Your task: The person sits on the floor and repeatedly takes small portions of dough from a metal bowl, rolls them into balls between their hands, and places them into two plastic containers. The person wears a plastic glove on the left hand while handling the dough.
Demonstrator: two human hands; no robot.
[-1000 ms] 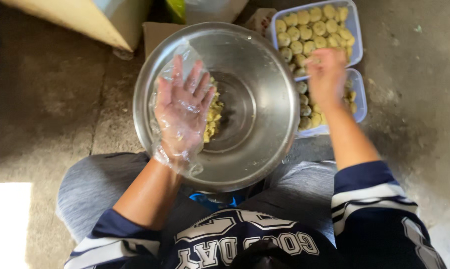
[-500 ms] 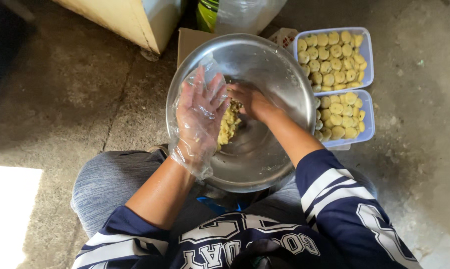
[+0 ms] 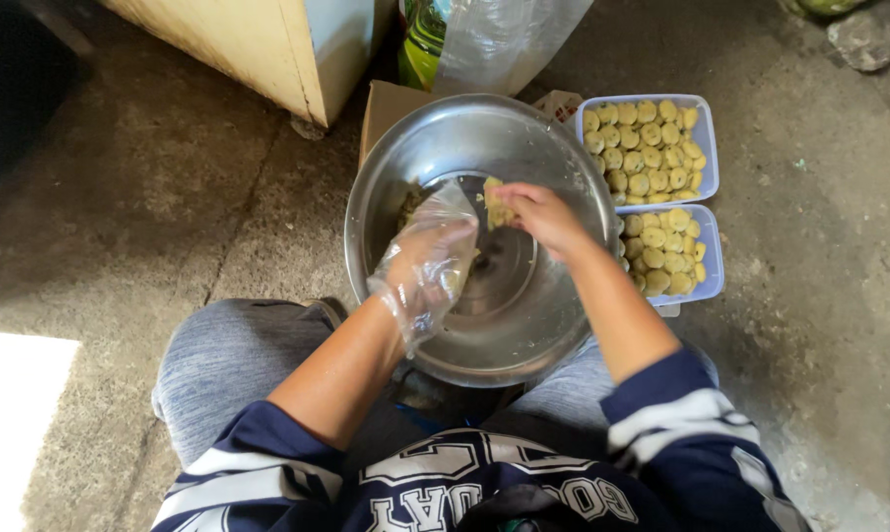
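Soft daylight fills the scene, with a blown-out white patch at the lower left edge. The steel bowl (image 3: pixel 479 236) shows mild glare, and the upper left corner sinks into shadow. Focus is fair, though the edges seem slightly stretched.

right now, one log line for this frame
left hand: in clear plastic glove, over steel bowl | right hand: bare, pinching yellow dough piece | two filled trays beside bowl

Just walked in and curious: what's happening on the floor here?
A seated person works over a large steel bowl. The left hand, in a loose clear plastic glove, is inside the bowl, while the bare right hand pinches a yellowish lump. Beside the bowl, two pale blue trays hold rows of small yellowish rounds.
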